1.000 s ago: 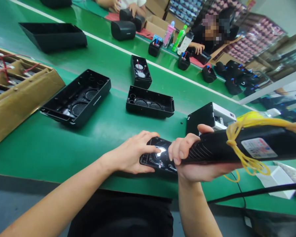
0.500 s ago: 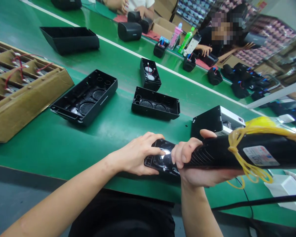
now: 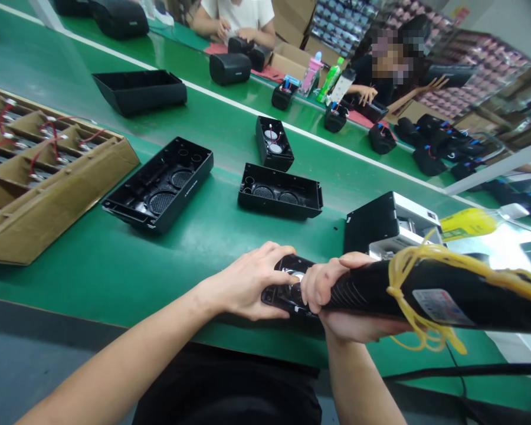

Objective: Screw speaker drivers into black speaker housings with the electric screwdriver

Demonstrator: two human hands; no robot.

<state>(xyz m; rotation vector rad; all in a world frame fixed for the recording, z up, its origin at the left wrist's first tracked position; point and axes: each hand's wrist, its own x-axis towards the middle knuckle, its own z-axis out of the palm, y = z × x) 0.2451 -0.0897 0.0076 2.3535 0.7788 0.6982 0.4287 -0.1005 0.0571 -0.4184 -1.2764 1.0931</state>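
Observation:
My left hand [image 3: 248,283] presses down on a small black speaker housing [image 3: 287,289] at the near edge of the green belt [image 3: 115,260], fingers curled over its left end. My right hand [image 3: 340,301] is wrapped round the body of a black power tool [image 3: 425,292] lying sideways, its front end down on the housing. Yellow cord [image 3: 420,295] is knotted round the tool, and a white label sits on its side. The tool's tip is hidden behind my fingers.
Two open black housings [image 3: 159,183] [image 3: 279,192] lie on the belt, a smaller one [image 3: 273,141] and a long black shell [image 3: 139,90] beyond. A cardboard tray of wired parts [image 3: 39,177] is at left. A black-and-white box [image 3: 389,224] stands right. Other people sit across the belt.
The view has shifted down and left a little. My right hand has lowered the tool slightly toward the housing, and my left hand stays on the housing.

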